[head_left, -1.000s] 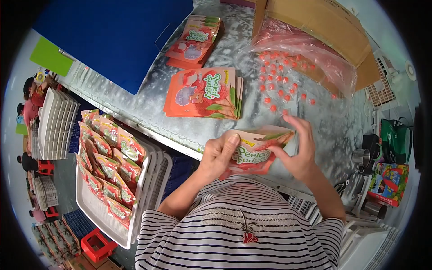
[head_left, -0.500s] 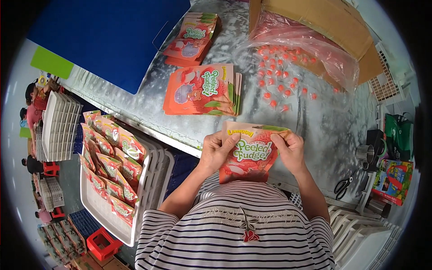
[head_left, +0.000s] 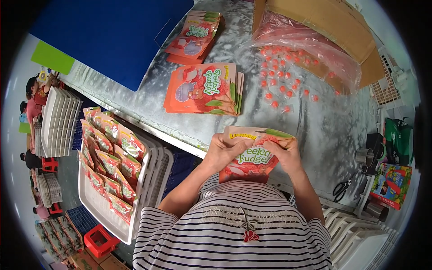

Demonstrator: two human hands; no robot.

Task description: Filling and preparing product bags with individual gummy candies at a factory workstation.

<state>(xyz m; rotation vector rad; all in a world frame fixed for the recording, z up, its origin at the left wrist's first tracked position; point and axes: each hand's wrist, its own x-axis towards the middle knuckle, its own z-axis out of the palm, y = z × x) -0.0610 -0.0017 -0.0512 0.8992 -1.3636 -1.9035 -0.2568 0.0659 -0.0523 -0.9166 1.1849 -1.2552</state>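
I hold an orange stand-up pouch [head_left: 252,157] upright against my chest, its printed face toward me. My left hand [head_left: 223,150] grips its left top edge. My right hand [head_left: 283,153] pinches its right top edge, fingers pressed along the seal. Farther out on the metal table [head_left: 333,130] lies a flat stack of matching pouches [head_left: 204,87], with a second stack [head_left: 193,31] beyond it. Small red wrapped candies [head_left: 281,78] are scattered to the right of the stacks.
A white tray [head_left: 148,180] at my left holds several filled pouches standing in rows. A clear plastic bag [head_left: 315,49] spills from a cardboard box [head_left: 333,22] at the far right. Scissors [head_left: 340,189] and a metal cup [head_left: 364,157] lie right. A blue sheet [head_left: 117,31] covers the far left.
The pouch has turned from lying flat and open between my hands to standing upright facing me. Both hands have moved onto its top edge.
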